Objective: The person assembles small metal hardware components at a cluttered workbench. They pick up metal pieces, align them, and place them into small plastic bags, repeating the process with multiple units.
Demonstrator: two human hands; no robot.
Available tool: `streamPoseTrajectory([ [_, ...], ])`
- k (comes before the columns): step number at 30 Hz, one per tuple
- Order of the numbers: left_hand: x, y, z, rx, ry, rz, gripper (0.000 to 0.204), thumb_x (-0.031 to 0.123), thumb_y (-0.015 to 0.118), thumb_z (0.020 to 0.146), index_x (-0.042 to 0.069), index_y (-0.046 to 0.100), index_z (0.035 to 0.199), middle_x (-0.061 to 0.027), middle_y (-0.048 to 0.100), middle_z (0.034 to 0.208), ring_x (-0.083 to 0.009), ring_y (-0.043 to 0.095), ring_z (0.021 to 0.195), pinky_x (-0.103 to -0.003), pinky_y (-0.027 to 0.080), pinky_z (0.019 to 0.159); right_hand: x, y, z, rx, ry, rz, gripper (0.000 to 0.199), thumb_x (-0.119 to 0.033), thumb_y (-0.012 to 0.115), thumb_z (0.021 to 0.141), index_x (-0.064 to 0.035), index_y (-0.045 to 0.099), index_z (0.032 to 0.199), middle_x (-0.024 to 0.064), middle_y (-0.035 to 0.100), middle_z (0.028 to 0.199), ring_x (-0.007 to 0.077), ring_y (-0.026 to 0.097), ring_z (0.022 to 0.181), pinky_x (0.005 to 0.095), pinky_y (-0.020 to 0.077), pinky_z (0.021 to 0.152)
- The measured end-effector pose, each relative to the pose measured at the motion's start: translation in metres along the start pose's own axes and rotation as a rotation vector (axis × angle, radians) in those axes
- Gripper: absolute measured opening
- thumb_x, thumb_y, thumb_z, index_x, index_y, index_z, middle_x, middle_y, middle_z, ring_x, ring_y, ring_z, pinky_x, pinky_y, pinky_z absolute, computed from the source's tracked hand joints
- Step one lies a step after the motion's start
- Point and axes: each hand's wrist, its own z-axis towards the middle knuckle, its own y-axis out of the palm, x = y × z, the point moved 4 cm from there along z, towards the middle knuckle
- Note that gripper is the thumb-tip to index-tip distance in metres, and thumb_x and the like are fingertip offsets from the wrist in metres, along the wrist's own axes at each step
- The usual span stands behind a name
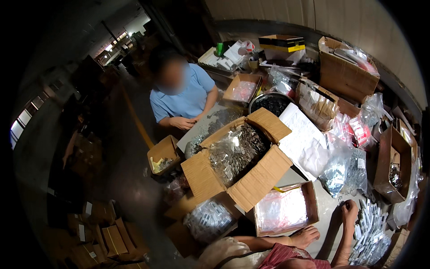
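At the table's near edge, my left hand [305, 236] lies palm down with its fingers bent together. It is just beside a shallow cardboard box [309, 197] holding clear plastic bags [284, 208]. Farther right, my right hand [350, 212] is closed, fingertips low over the grey tabletop [326, 204]. Whatever either hand may hold is hidden. Right beside my right hand spreads a heap of small, long metal parts [371, 226]. Beyond my hands stands a large opened carton [257, 190], filled with many thin metal pieces [239, 152] and some plastic film.
Across the table sits a person in a blue shirt [197, 85], hands near the table edge. Bags of metal parts [336, 168], white paper sheets [295, 123] and a round bowl of dark pieces [271, 104] crowd the far side. Another carton [172, 224] with bagged parts is at left.
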Motion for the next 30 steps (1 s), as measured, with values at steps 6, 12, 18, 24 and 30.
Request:
streamPoseTrajectory([
  [6,0.003,-0.006,-0.003,-0.012,-0.069,0.076,0.015,0.008,0.057,0.090,0.006,0.057,0.105,-0.0134,0.056,0.102,-0.0354,0.055,0.101,-0.046,0.041,0.097,0.017,-0.017,-0.025,0.002,0.493,1.288,0.019,-0.009,0.061,0.092,0.0032,0.068,0.105,0.0040,0.061,0.081,0.0141,0.063,0.073,0.0259,0.0527,0.064],
  [12,-0.003,0.000,-0.008,0.126,0.008,0.184,0.030,0.010,0.060,0.093,0.001,0.062,0.122,-0.0169,0.067,0.109,-0.0367,0.063,0.104,-0.047,0.048,0.094,0.035,-0.020,-0.049,-0.129,0.665,1.658,0.034,-0.023,0.057,0.103,0.0065,0.061,0.118,0.0205,0.068,0.115,0.0361,0.067,0.116,0.0404,0.0599,0.098],
  [18,0.017,-0.005,0.001,0.043,-0.177,0.201,0.028,0.004,0.063,0.085,0.006,0.062,0.113,-0.0149,0.064,0.101,-0.0375,0.061,0.098,-0.048,0.047,0.089,0.008,-0.043,-0.071,-0.198,0.576,1.797,0.056,-0.032,0.052,0.106,0.0152,0.049,0.136,0.0284,0.061,0.132,0.0380,0.062,0.124,0.0415,0.0536,0.107],
  [24,0.018,-0.003,0.006,0.042,-0.134,0.234,0.026,0.002,0.063,0.084,0.006,0.063,0.110,-0.0130,0.063,0.095,-0.0358,0.061,0.093,-0.046,0.047,0.087,0.015,-0.051,-0.087,-0.222,0.596,1.820,0.055,-0.029,0.048,0.108,0.0173,0.046,0.137,0.0305,0.059,0.133,0.0368,0.062,0.124,0.0390,0.0545,0.106],
  [30,0.023,-0.002,0.008,0.094,-0.130,0.304,0.027,0.001,0.065,0.083,0.008,0.063,0.109,-0.0110,0.063,0.092,-0.0330,0.061,0.089,-0.044,0.047,0.085,0.012,-0.055,-0.094,-0.281,0.578,1.766,0.049,-0.025,0.049,0.107,0.0159,0.051,0.132,0.0291,0.063,0.125,0.0363,0.066,0.117,0.0384,0.0572,0.102],
])
